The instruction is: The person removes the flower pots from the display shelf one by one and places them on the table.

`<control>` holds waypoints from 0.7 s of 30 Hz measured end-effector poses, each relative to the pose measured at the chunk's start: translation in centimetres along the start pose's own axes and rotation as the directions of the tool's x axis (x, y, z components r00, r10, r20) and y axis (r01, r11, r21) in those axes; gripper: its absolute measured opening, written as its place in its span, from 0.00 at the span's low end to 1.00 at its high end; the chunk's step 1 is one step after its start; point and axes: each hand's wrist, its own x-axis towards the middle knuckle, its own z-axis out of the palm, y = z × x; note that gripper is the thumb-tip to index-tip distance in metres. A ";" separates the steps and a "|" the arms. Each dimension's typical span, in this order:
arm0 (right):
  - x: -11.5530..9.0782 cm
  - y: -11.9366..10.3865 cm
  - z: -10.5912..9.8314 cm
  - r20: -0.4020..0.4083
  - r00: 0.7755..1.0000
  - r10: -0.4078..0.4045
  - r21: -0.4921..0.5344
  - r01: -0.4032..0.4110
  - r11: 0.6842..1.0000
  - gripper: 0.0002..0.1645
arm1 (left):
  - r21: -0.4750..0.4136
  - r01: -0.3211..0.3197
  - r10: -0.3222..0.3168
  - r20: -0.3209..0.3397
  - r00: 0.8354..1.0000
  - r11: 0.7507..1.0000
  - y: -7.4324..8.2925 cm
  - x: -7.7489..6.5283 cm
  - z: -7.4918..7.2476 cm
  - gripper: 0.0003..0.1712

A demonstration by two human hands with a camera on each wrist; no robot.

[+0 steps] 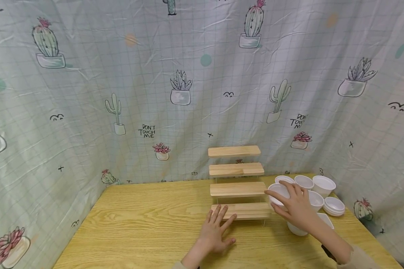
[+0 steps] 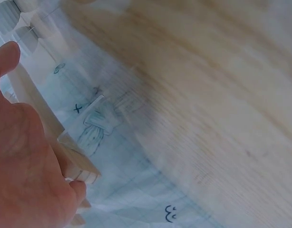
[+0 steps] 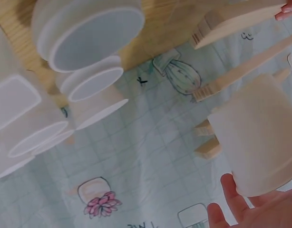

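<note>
My right hand (image 1: 294, 207) grips a white flowerpot (image 1: 277, 190) by its side, lifted just right of the wooden tiered stand (image 1: 237, 189). In the right wrist view the same pot (image 3: 260, 137) is large, with fingertips (image 3: 230, 190) against its wall. My left hand (image 1: 214, 233) rests with spread, fairly straight fingers on the front of the stand's lowest board (image 1: 252, 211). The left wrist view shows this hand (image 2: 32, 161) against the board's end, with some fingers hidden behind the palm.
Several white pots stand at the right on the wood-grain table (image 1: 138, 220), among them a round one (image 1: 324, 185), a low stack (image 1: 334, 206) and a square-rimmed one (image 1: 326, 221). A cactus-print curtain (image 1: 195, 127) hangs right behind the stand.
</note>
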 end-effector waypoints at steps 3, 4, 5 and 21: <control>-0.6 0.2 -0.4 -0.003 1.000 0.016 -0.010 -0.016 1.000 0.29 | -0.016 0.004 -0.004 0.007 1.000 1.000 0.0 0.0 -0.1 0.39; -0.8 0.3 -0.5 -0.004 1.000 0.021 -0.013 -0.021 1.000 0.29 | -0.017 0.005 -0.005 0.008 1.000 1.000 0.0 0.0 -0.1 0.39; -1.0 0.4 -0.6 -0.006 1.000 0.025 -0.015 -0.025 1.000 0.29 | -0.018 0.005 -0.005 0.007 1.000 1.000 0.0 0.0 -0.1 0.39; -3.6 2.1 -2.1 0.059 0.993 0.098 -0.048 -0.096 0.994 0.26 | -0.018 -0.005 0.004 -0.016 1.000 1.000 0.0 0.2 0.2 0.39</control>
